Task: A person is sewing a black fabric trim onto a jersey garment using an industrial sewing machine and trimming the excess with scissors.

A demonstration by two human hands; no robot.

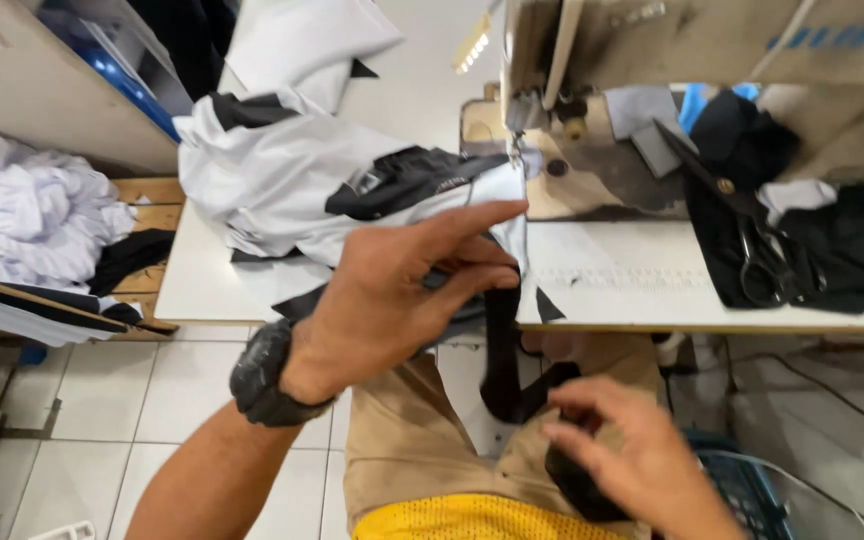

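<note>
Strap between both hands.

Premises: a garment sewing workshop. An industrial sewing machine stands at 12 to 1 o'clock, its needle area above a white table. White-and-black garment pieces are heaped on the table at 11 o'clock, running up to the needle. Black-handled tailor's shears lie at 2 o'clock on black fabric offcuts. A further pile of white cloth sits at 9 o'clock on a wooden pallet. Floor is pale ceramic tile. A blue plastic crate stands at 5 o'clock beneath the table. Stock volume and equipment indicate production work, not domestic sewing.
</note>
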